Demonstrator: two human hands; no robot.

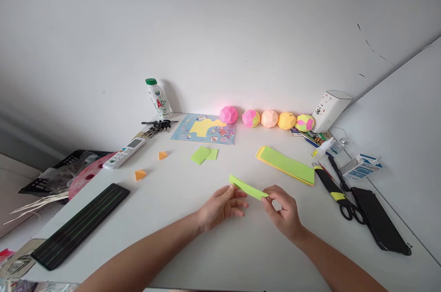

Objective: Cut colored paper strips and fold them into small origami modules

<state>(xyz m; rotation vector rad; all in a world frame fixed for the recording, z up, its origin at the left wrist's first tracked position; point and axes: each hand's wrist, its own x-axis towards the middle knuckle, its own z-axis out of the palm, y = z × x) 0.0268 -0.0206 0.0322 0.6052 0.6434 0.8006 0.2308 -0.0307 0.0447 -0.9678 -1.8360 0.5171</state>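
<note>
A narrow green paper strip (248,188) is held above the white table between both hands. My left hand (224,204) pinches its left end between thumb and forefinger, the other fingers loosely curled. At the strip's right end, my right hand (283,209) grips with thumb and fingertips. Beyond the hands lies a stack of green and yellow paper strips (287,163), to the right. Two small green paper squares (200,154) overlap each other to the left of that stack. Farther left are two small folded orange paper pieces (140,174).
Along the wall stand several faceted paper balls (269,119) beside a blue puzzle card (206,130). A white bottle (158,99), keys (160,126), a remote (124,153) and a dark cutting board (81,225) are at left. Scissors (351,211), a cutter and a black phone (381,221) lie right.
</note>
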